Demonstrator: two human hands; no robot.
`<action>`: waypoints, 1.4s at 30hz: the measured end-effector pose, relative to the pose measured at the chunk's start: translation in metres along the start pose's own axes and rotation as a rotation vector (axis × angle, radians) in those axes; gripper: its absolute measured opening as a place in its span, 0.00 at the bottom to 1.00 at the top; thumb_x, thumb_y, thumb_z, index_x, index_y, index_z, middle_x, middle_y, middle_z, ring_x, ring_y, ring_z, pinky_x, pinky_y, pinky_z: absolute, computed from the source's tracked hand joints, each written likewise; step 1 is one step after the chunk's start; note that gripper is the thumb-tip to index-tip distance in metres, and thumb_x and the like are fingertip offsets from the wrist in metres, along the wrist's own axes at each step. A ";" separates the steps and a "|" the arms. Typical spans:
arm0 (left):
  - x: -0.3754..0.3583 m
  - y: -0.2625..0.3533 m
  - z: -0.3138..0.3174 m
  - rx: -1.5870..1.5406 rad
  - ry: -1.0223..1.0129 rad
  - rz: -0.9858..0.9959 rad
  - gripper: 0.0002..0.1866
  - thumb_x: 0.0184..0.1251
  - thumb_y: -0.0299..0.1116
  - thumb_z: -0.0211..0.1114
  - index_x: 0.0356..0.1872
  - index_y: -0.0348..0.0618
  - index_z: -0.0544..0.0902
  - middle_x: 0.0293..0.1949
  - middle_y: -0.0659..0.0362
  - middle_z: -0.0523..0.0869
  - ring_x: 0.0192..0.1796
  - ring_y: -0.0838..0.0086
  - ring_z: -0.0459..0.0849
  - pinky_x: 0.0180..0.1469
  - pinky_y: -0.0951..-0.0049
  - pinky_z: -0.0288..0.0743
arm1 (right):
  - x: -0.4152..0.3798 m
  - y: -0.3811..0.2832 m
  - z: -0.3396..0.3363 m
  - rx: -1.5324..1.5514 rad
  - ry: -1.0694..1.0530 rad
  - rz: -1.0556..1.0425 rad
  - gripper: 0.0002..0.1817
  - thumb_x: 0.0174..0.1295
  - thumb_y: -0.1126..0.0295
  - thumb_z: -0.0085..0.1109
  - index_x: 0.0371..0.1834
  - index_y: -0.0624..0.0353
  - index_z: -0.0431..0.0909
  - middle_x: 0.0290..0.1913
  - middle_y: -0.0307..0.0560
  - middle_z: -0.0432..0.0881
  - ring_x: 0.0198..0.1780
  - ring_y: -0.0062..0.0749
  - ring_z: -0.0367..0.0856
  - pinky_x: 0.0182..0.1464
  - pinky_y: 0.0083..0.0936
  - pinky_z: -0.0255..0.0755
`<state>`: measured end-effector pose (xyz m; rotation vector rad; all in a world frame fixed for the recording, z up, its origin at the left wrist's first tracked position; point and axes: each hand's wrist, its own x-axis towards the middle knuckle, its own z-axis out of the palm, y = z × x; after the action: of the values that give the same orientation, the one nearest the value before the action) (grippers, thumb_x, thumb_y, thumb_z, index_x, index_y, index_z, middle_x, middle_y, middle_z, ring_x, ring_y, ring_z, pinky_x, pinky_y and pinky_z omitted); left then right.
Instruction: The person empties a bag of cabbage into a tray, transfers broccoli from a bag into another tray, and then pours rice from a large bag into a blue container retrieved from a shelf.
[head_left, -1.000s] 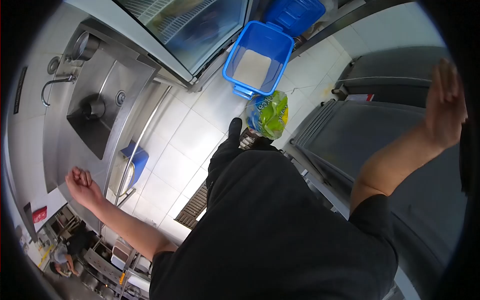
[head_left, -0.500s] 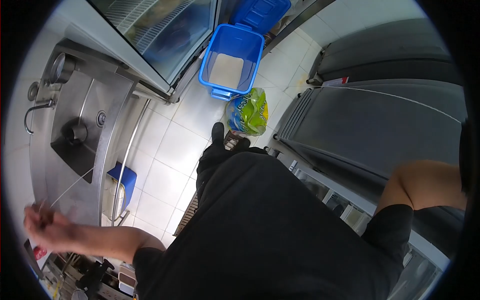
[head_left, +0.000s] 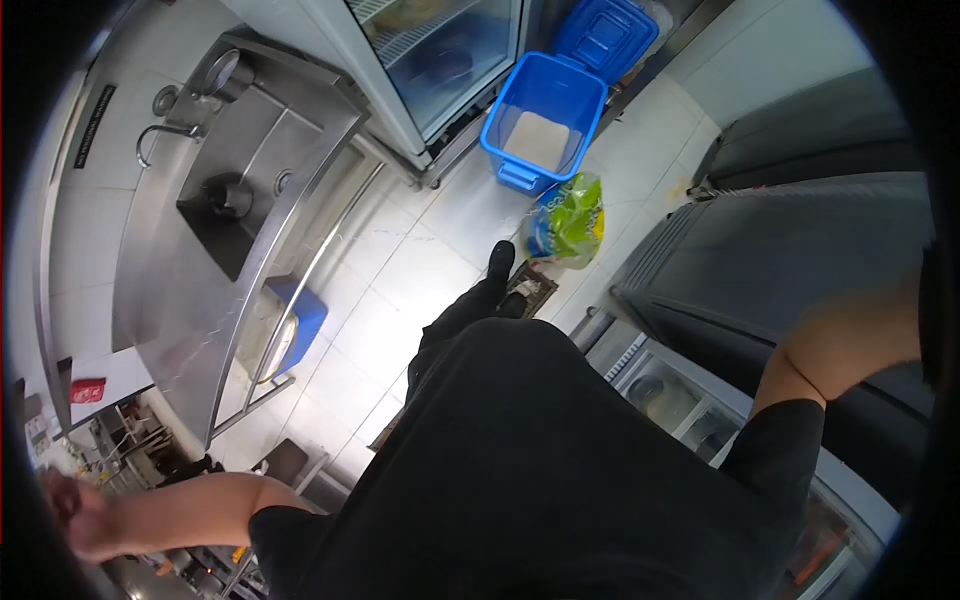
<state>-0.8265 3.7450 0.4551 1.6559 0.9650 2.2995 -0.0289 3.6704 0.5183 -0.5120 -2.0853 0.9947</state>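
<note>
My left hand (head_left: 75, 515) is held out at the far left edge of the view, past the end of the steel counter. It is smeared by motion, with its fingers looking curled. A thin pale string (head_left: 780, 188) runs across the right side in front of the dark grey equipment, towards my right arm (head_left: 850, 345). Faint blurred traces of it show over the floor and the sink counter. Where it meets my left hand cannot be made out. My right arm is stretched out to the right, and its hand lies outside the view.
A steel sink (head_left: 225, 215) with a metal pot stands at left. Ahead on the tiled floor are an open blue bin (head_left: 497, 130) with pale contents and a green-and-blue plastic bag (head_left: 565, 225). A glass-door fridge (head_left: 440, 90) stands behind. Large grey equipment (head_left: 760, 270) lines the right.
My left hand has moved down and slightly outward. The view has turned, so the sink and bin appear further right. The string, clear at my left hand before, is now blurred.
</note>
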 end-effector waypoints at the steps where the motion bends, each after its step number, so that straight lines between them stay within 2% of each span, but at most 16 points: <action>1: -0.014 -0.006 0.006 -0.026 -0.088 -0.089 0.21 0.76 0.41 0.54 0.58 0.33 0.79 0.55 0.45 0.82 0.53 0.62 0.83 0.54 0.63 0.78 | 0.007 0.022 0.016 0.004 0.007 0.005 0.12 0.79 0.64 0.43 0.47 0.57 0.76 0.37 0.41 0.77 0.35 0.27 0.72 0.36 0.26 0.68; 4: -0.119 -0.031 0.127 0.202 -0.358 -0.353 0.24 0.77 0.45 0.53 0.58 0.34 0.80 0.60 0.43 0.82 0.59 0.58 0.82 0.61 0.60 0.76 | 0.043 0.091 0.075 -0.025 0.050 0.044 0.11 0.78 0.65 0.47 0.48 0.59 0.77 0.40 0.42 0.79 0.39 0.27 0.75 0.42 0.27 0.70; 6: -0.198 -0.040 0.228 -0.116 -0.903 -0.295 0.16 0.73 0.43 0.60 0.45 0.40 0.84 0.61 0.45 0.82 0.60 0.59 0.82 0.62 0.61 0.75 | 0.069 0.132 0.120 -0.080 0.091 0.087 0.11 0.76 0.65 0.49 0.49 0.60 0.78 0.41 0.43 0.81 0.41 0.28 0.77 0.45 0.27 0.71; 9: -0.304 -0.062 0.306 -0.616 -1.091 -0.626 0.05 0.72 0.27 0.61 0.37 0.36 0.84 0.60 0.53 0.82 0.55 0.68 0.83 0.61 0.68 0.74 | 0.096 0.191 0.181 -0.219 0.205 0.147 0.11 0.75 0.66 0.53 0.51 0.61 0.79 0.44 0.43 0.82 0.44 0.29 0.79 0.51 0.28 0.73; 13: -0.371 -0.057 0.293 -1.013 -1.170 -1.383 0.10 0.77 0.33 0.57 0.34 0.41 0.78 0.30 0.61 0.81 0.27 0.82 0.76 0.29 0.79 0.69 | 0.092 0.274 0.244 -0.583 0.435 0.220 0.11 0.72 0.64 0.59 0.39 0.62 0.79 0.36 0.37 0.82 0.38 0.28 0.79 0.44 0.26 0.73; 15: -0.365 -0.073 0.256 -1.001 -1.108 -1.509 0.11 0.78 0.34 0.55 0.31 0.44 0.72 0.25 0.66 0.71 0.23 0.86 0.60 0.24 0.84 0.53 | 0.052 0.321 0.271 -0.229 0.506 0.717 0.12 0.72 0.64 0.58 0.39 0.63 0.80 0.36 0.36 0.81 0.39 0.23 0.77 0.44 0.24 0.71; 20: -0.224 -0.169 0.165 -0.386 -0.813 -1.050 0.13 0.76 0.39 0.51 0.36 0.44 0.80 0.23 0.70 0.72 0.23 0.87 0.65 0.23 0.83 0.54 | -0.157 0.455 0.423 -0.191 0.570 1.243 0.15 0.73 0.59 0.53 0.42 0.60 0.78 0.36 0.42 0.82 0.39 0.24 0.78 0.40 0.27 0.71; 21: -0.183 -0.186 0.154 -0.350 -0.705 -0.952 0.13 0.76 0.39 0.52 0.34 0.44 0.79 0.23 0.68 0.73 0.22 0.86 0.63 0.23 0.82 0.53 | -0.196 0.459 0.458 -0.418 0.392 1.325 0.16 0.71 0.58 0.52 0.41 0.60 0.78 0.31 0.50 0.81 0.35 0.35 0.81 0.38 0.33 0.74; 22: -0.140 -0.204 0.143 -0.378 -0.623 -0.910 0.15 0.77 0.40 0.53 0.32 0.44 0.78 0.24 0.67 0.74 0.22 0.86 0.62 0.23 0.81 0.51 | -0.246 0.470 0.496 -0.309 0.241 1.503 0.20 0.71 0.55 0.50 0.42 0.63 0.82 0.42 0.66 0.85 0.49 0.62 0.83 0.53 0.51 0.75; 23: -0.100 -0.208 0.139 -0.376 -0.541 -0.829 0.13 0.77 0.37 0.53 0.28 0.46 0.72 0.26 0.67 0.70 0.20 0.85 0.58 0.22 0.79 0.50 | -0.298 0.487 0.533 -0.498 -0.094 1.532 0.21 0.68 0.54 0.52 0.42 0.63 0.82 0.40 0.65 0.85 0.48 0.62 0.83 0.51 0.52 0.76; 25: 0.004 -0.272 0.114 -0.586 -0.691 -0.728 0.16 0.78 0.39 0.51 0.28 0.45 0.75 0.26 0.63 0.74 0.24 0.80 0.66 0.29 0.78 0.62 | -0.277 0.439 0.567 -0.327 -0.122 1.559 0.17 0.67 0.56 0.55 0.40 0.60 0.82 0.35 0.56 0.86 0.40 0.53 0.85 0.44 0.46 0.78; 30: 0.101 -0.258 0.134 -0.495 -0.444 -0.318 0.14 0.76 0.38 0.50 0.31 0.44 0.76 0.32 0.60 0.76 0.32 0.74 0.69 0.38 0.71 0.62 | -0.235 0.414 0.603 0.244 0.392 1.776 0.12 0.69 0.60 0.53 0.44 0.57 0.78 0.34 0.43 0.82 0.33 0.34 0.81 0.35 0.34 0.76; 34: 0.117 -0.201 0.149 -0.393 -0.136 -0.033 0.12 0.74 0.38 0.50 0.34 0.43 0.77 0.36 0.57 0.77 0.39 0.70 0.72 0.46 0.65 0.63 | -0.220 0.454 0.621 0.354 0.849 1.692 0.13 0.71 0.60 0.53 0.45 0.58 0.77 0.34 0.40 0.80 0.31 0.26 0.79 0.31 0.27 0.75; 37: 0.108 -0.222 0.147 -0.328 -0.022 -0.080 0.12 0.73 0.38 0.49 0.36 0.42 0.78 0.39 0.55 0.78 0.44 0.66 0.73 0.52 0.61 0.63 | -0.151 0.446 0.609 0.221 0.826 1.669 0.14 0.71 0.59 0.54 0.44 0.59 0.77 0.34 0.40 0.80 0.32 0.26 0.80 0.31 0.26 0.75; 41: -0.055 -0.409 0.129 -0.087 -0.419 -0.259 0.12 0.71 0.32 0.53 0.26 0.41 0.78 0.29 0.55 0.82 0.29 0.71 0.78 0.34 0.70 0.72 | -0.144 0.456 0.623 0.247 0.875 1.634 0.14 0.72 0.58 0.55 0.45 0.59 0.77 0.34 0.40 0.81 0.31 0.26 0.79 0.30 0.26 0.75; 42: -0.114 -0.421 0.126 0.025 -0.555 -0.568 0.13 0.72 0.33 0.55 0.25 0.42 0.78 0.26 0.58 0.81 0.28 0.75 0.76 0.33 0.72 0.70 | -0.138 0.446 0.623 0.241 0.886 1.648 0.14 0.71 0.59 0.55 0.45 0.60 0.77 0.34 0.40 0.80 0.31 0.26 0.79 0.30 0.25 0.74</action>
<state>-0.7717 4.0728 0.1456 1.6181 1.1298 1.3732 -0.4084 3.5587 -0.1522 -2.1568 -0.4116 1.3525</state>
